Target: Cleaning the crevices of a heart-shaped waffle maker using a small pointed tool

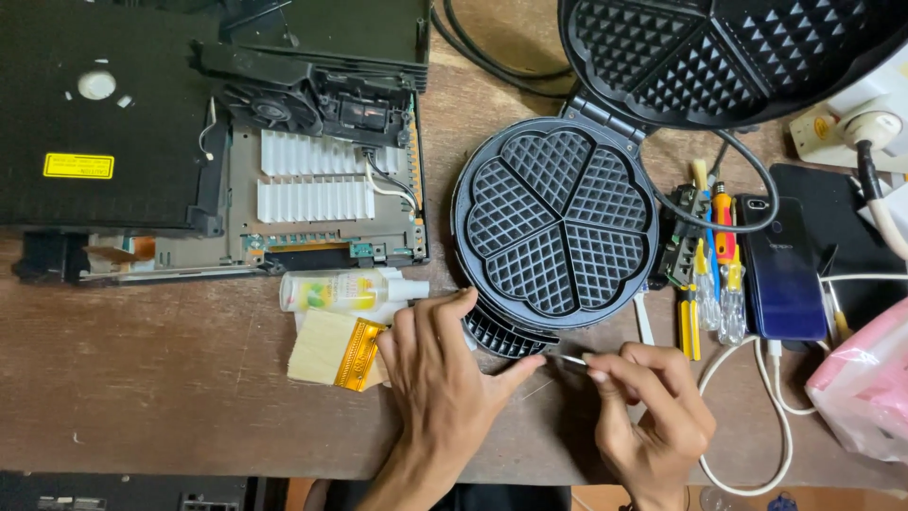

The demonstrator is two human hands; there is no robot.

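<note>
Fingers of left hand (435, 364) spread flat, palm down, thumb stretched toward front edge of open waffle iron (556, 222). Fingers of right hand (653, 416) pressed together, pinching a thin pale stick (570, 360); whether cotton swab or small tool, cannot tell. Stick tip just beside left thumb, at ribbed front rim of lower plate.

Waffle iron at middle of wooden desk (189, 378), lid (719, 57) swung back, heart-patterned black plates exposed, cable running off to right.

Step in hand, by judgement: fine work at front rim of lower plate, left hand steadying, right hand guiding stick. Next move likely calls for light pressure and a steady tip, with left hand bracing the appliance against sliding.

Near left hand: flat paintbrush (336, 350) with pale bristles and gold band, touching a small white spray bottle (350, 289) lying on its side, yellow-green label facing up.

Upper left: opened black electronics case (113, 114) with exposed board, white ribbed heat sinks and fan; small yellow rectangular label (78, 166) on black cover.

Right of waffle iron: screwdrivers (714, 274) with yellow, orange and clear handles, dark blue phone (780, 265) on white cable, white plug adapter (842, 128) at upper right, pink plastic bag (865, 383) at right edge.
</note>
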